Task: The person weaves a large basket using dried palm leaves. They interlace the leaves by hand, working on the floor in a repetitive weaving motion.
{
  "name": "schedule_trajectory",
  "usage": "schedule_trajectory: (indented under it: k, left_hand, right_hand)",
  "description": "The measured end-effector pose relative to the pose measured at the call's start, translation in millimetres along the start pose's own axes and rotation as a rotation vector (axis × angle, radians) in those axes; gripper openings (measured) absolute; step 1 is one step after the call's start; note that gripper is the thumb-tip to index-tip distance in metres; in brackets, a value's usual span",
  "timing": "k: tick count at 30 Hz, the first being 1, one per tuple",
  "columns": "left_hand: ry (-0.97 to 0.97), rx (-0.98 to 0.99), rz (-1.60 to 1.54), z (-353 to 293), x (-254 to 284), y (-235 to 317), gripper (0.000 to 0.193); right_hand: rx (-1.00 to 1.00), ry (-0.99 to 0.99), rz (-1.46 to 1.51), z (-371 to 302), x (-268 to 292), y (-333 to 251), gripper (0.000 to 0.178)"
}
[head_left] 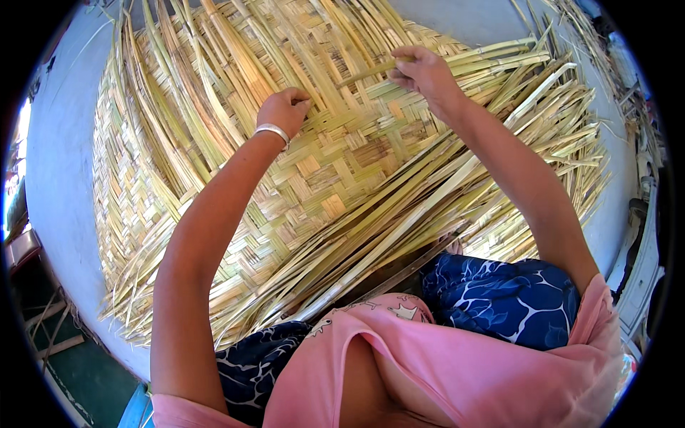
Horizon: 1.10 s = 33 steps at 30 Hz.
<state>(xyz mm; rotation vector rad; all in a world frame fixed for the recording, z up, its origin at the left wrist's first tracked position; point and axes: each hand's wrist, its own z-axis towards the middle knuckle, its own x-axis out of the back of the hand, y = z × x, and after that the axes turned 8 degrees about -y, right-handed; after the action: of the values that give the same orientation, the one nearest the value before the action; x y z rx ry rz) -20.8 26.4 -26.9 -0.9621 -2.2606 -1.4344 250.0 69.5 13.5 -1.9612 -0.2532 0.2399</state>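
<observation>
A large woven mat (307, 178) of split reed strips, yellow-green with brown patches, spreads in front of me. My right hand (426, 78) is closed in a pinch on a flat reed strip (367, 73), which points left and down toward the weave. My left hand (282, 113), with a pale bangle (273, 134) at its wrist, rests low over the mat's middle. Its fingers are curled together against the weave, hiding whatever lies between them. Long unwoven strips (221, 57) fan away beyond both hands.
More loose strip ends (399, 221) run diagonally close to my lap and bunch at the right. The mat lies on a pale blue-grey floor (61, 143). Sticks (57, 348) lie on a dark green surface at lower left. Clutter lines the right edge.
</observation>
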Motion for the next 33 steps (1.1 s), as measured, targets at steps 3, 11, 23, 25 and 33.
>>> schedule_trajectory:
  k: [3,11,23,25,33]
  left_hand:
    - [0.159,-0.08,-0.007,-14,-13,5,0.017]
    - [0.206,-0.501,0.732,-31,-29,-16,0.031]
    - [0.168,-0.484,0.916,-55,-32,-10,0.042]
    - [0.149,-0.495,0.904,-72,-34,-14,0.043]
    - [-0.064,-0.455,0.886,-140,-23,-48,0.054]
  right_hand:
    - [0.05,0.111,-0.016,-20,8,4,0.023]
    - [0.517,0.13,-1.063,-15,7,-10,0.032]
    - [0.322,-0.206,-1.27,-27,-27,40,0.038]
    - [0.255,-0.246,-1.303,-32,-33,36,0.037]
    - [0.303,-0.345,-1.498,-32,-43,33,0.04]
